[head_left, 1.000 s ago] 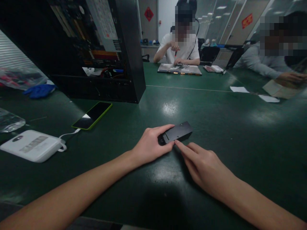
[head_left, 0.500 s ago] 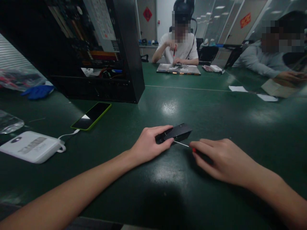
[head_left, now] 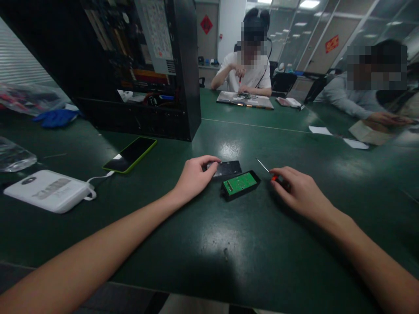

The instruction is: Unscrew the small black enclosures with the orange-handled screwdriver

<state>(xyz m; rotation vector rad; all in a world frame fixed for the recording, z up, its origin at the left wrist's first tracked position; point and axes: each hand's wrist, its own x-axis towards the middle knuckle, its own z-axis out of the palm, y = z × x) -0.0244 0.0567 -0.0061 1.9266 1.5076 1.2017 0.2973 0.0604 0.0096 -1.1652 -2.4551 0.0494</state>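
My left hand (head_left: 195,178) grips one end of a flat black plastic cover (head_left: 231,168), thumb in front and fingers behind. Close in front of the cover lies the other half of the black case (head_left: 245,193), open side up. A green circuit board (head_left: 240,181) shows inside it. My right hand (head_left: 299,190), to the right of the case, is closed around a screwdriver (head_left: 262,165). Its thin metal shaft points up and left, apart from the case, and red shows on its handle.
A large open black computer case (head_left: 193,87) stands at the back left. In front of it are a phone (head_left: 132,153) and a cabled white power bank (head_left: 49,192). Blue gloves (head_left: 57,117) lie far left. Two people (head_left: 262,80) sit across the green table (head_left: 183,248).
The black case has come apart into two pieces, exposing the circuit board. My left hand has shifted slightly left with the cover; the screwdriver tip has moved away from the case.
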